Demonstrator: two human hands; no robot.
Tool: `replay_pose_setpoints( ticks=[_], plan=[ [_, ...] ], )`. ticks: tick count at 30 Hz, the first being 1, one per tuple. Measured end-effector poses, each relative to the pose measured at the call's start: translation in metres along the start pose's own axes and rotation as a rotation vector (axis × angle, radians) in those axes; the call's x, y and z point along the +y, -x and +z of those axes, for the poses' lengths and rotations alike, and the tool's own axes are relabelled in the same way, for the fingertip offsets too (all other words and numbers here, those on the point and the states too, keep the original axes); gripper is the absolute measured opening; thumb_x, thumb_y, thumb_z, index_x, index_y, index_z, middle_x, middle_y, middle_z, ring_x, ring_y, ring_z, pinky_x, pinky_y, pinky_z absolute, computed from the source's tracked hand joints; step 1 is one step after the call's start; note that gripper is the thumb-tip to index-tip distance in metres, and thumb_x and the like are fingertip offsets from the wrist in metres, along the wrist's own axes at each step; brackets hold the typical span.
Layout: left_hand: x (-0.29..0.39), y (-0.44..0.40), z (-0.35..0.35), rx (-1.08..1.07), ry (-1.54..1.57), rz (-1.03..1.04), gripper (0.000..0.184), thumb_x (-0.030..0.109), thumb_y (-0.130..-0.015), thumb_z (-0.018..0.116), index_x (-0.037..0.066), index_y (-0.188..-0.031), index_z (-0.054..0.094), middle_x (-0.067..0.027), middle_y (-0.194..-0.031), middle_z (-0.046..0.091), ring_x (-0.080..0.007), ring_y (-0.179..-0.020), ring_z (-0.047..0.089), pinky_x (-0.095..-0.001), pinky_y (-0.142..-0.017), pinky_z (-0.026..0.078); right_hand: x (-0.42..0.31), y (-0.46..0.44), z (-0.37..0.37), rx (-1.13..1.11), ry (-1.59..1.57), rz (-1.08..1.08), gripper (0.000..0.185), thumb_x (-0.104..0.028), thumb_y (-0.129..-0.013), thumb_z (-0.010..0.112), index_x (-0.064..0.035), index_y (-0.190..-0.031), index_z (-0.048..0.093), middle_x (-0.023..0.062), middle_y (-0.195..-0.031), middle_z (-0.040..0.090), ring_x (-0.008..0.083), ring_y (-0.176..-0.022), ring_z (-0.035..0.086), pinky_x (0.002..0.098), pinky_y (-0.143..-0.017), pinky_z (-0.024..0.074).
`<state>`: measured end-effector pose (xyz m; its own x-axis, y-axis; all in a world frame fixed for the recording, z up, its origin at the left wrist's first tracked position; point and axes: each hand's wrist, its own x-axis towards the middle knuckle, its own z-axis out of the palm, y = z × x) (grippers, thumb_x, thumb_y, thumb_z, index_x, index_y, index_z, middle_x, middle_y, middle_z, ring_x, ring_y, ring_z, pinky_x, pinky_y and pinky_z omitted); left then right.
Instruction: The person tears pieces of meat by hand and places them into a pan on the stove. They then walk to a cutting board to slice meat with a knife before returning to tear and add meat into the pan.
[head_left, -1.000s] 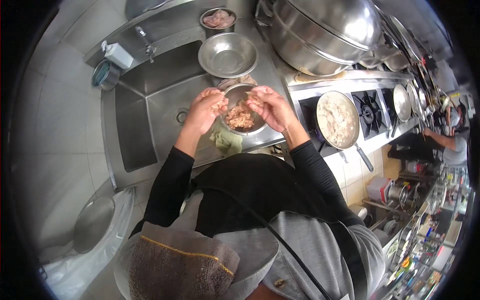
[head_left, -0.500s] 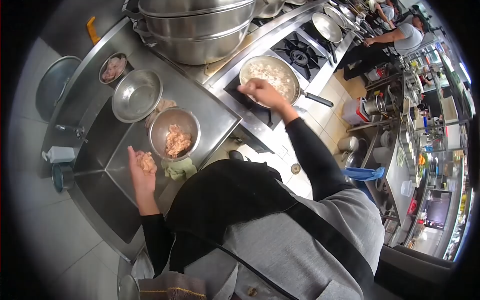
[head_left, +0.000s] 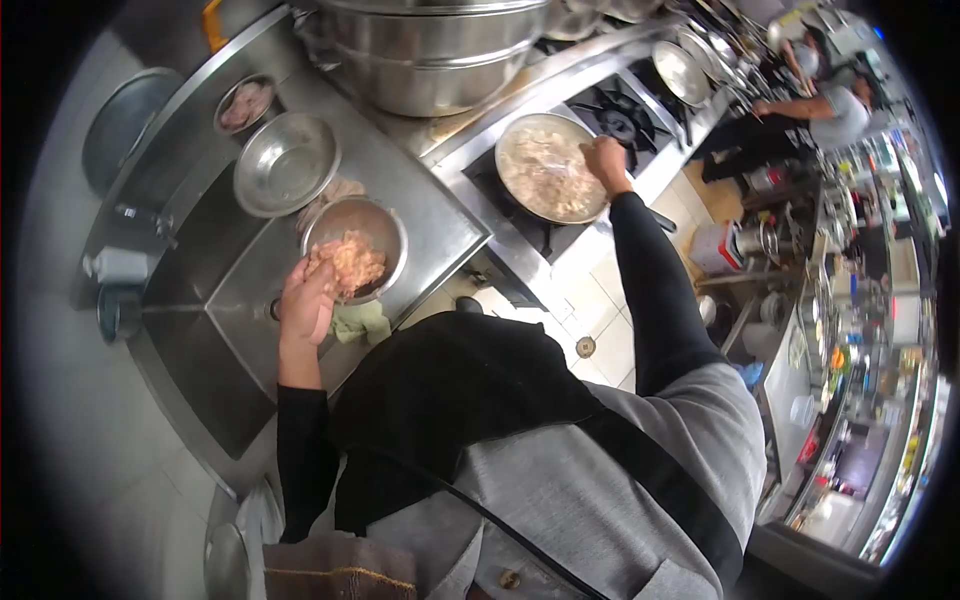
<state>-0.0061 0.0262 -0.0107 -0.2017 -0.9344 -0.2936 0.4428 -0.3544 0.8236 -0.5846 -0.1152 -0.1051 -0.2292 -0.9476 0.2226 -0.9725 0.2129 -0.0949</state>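
My left hand (head_left: 308, 303) is at the left rim of a steel bowl (head_left: 393, 240), its curled fingers touching the pinkish minced meat (head_left: 350, 262); whether it grips any is unclear. Over the right side of a frying pan (head_left: 530, 190) on the stove is my right hand (head_left: 607, 160), fingers bent together; what it holds, if anything, is hidden. Pale chopped pieces (head_left: 548, 165) fill the pan. A green cloth (head_left: 360, 322) lies against the bowl's lower side, and a pinkish cloth (head_left: 328, 198) lies above it.
An empty steel basin (head_left: 287, 165) and a pot of raw meat (head_left: 245, 105) stand beside the sink (head_left: 215, 370). A large steamer (head_left: 430, 65) stands behind. Beyond the burner (head_left: 618, 122), a person (head_left: 835, 115) is at the far end of the stove.
My left hand has moved from beside the bowl onto the meat at its rim. My right hand has shifted right across the pan. Earlier, both hands were at the bowl.
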Motion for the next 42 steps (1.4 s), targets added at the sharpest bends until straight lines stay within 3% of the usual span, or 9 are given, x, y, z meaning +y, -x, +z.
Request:
replay_pose_setpoints(
  ticks=[3, 6, 10, 14, 19, 24, 28, 34, 42],
  plan=[
    [-0.003, -0.004, -0.004, 0.063, 0.004, 0.065, 0.026, 0.007, -0.092, 0.060, 0.003, -0.117, 0.056, -0.0076, -0.117, 0.062, -0.0179, -0.099, 0.061, -0.0359, -0.082, 0.051, -0.102, 0.015, -0.065, -0.071, -0.857, 0.141, 0.020, -0.018, -0.089, 0.066, 0.0005, -0.097, 0.066, 0.0092, -0.078, 0.068, 0.0121, -0.072, 0.064, 0.0284, -0.062, 0.0524],
    [0.000, -0.007, 0.010, 0.128, 0.043, 0.104, 0.023, 0.005, -0.089, 0.064, 0.005, -0.111, 0.057, -0.0071, -0.107, 0.062, -0.0187, -0.099, 0.062, -0.0395, -0.081, 0.053, -0.219, 0.063, -0.105, -0.383, -1.330, -0.277, 0.022, -0.004, -0.091, 0.062, 0.0000, -0.113, 0.058, 0.0024, -0.088, 0.063, 0.0092, -0.075, 0.059, 0.0246, -0.069, 0.0506],
    [0.009, -0.009, 0.031, 0.135, 0.119, 0.118, 0.024, 0.000, -0.086, 0.065, -0.002, -0.109, 0.057, -0.0121, -0.106, 0.064, -0.0207, -0.092, 0.066, -0.0338, -0.080, 0.056, -0.343, 0.140, -0.161, -0.764, -1.362, -0.673, 0.071, -0.012, -0.074, 0.081, -0.0100, -0.137, 0.047, 0.0119, -0.128, 0.057, 0.0194, -0.101, 0.065, 0.0330, -0.082, 0.0537],
    [0.004, -0.010, 0.016, 0.050, 0.233, 0.066, 0.019, 0.015, -0.092, 0.061, 0.000, -0.104, 0.060, -0.0108, -0.102, 0.066, -0.0221, -0.090, 0.067, -0.0354, -0.078, 0.056, -0.370, 0.140, -0.135, -0.432, -1.058, -0.833, 0.049, -0.014, -0.077, 0.077, -0.0017, -0.121, 0.058, 0.0139, -0.101, 0.067, 0.0294, -0.088, 0.065, 0.0370, -0.081, 0.0526],
    [0.011, 0.000, -0.014, 0.089, 0.403, -0.010, 0.037, 0.038, -0.099, 0.050, 0.005, -0.091, 0.062, -0.0118, -0.094, 0.067, -0.0234, -0.088, 0.066, -0.0348, -0.074, 0.054, -0.351, 0.132, -0.130, -1.065, -1.730, -0.061, 0.011, -0.006, -0.091, 0.063, -0.0013, -0.101, 0.061, 0.0047, -0.082, 0.063, 0.0054, -0.059, 0.052, 0.0186, -0.049, 0.0394],
    [-0.004, 0.007, -0.058, 0.069, 0.323, 0.115, 0.024, 0.017, -0.098, 0.055, 0.001, -0.115, 0.059, 0.0033, -0.076, 0.050, -0.0057, -0.068, 0.047, -0.0211, -0.057, 0.037, -0.295, 0.140, -0.115, -1.448, -2.537, 0.258, 0.057, -0.050, -0.097, 0.048, -0.0039, -0.067, 0.062, 0.0126, -0.078, 0.059, 0.0163, -0.060, 0.048, 0.0218, -0.042, 0.0337],
    [0.001, 0.014, -0.047, 0.281, 0.273, 0.014, 0.015, 0.015, -0.097, 0.057, 0.001, -0.104, 0.059, 0.0023, -0.073, 0.049, -0.0042, -0.060, 0.043, -0.0205, -0.050, 0.034, -0.228, 0.145, -0.107, -1.111, -2.143, 0.604, 0.044, -0.032, -0.098, 0.057, -0.0079, -0.061, 0.053, 0.0049, -0.074, 0.059, 0.0087, -0.053, 0.040, 0.0198, -0.040, 0.0293],
    [0.005, 0.006, -0.038, 0.151, 0.186, 0.009, 0.021, 0.024, -0.098, 0.057, 0.010, -0.083, 0.052, 0.0006, -0.067, 0.049, -0.0058, -0.055, 0.045, -0.0198, -0.046, 0.033, -0.079, 0.102, -0.048, -0.416, -0.815, 0.201, 0.047, -0.049, -0.084, 0.070, -0.0049, -0.072, 0.062, 0.0028, -0.067, 0.058, 0.0124, -0.052, 0.050, 0.0287, -0.050, 0.0400],
    [0.010, 0.001, 0.015, 0.012, 0.027, 0.039, 0.032, 0.011, -0.097, 0.051, -0.002, -0.127, 0.049, -0.0130, -0.121, 0.056, -0.0213, -0.107, 0.058, -0.0346, -0.090, 0.050, -0.011, 0.042, -0.042, -0.587, -0.959, 0.683, 0.046, -0.046, -0.099, 0.047, -0.0007, -0.104, 0.054, 0.0050, -0.073, 0.051, 0.0137, -0.057, 0.046, 0.0275, -0.051, 0.0383]
  ],
)
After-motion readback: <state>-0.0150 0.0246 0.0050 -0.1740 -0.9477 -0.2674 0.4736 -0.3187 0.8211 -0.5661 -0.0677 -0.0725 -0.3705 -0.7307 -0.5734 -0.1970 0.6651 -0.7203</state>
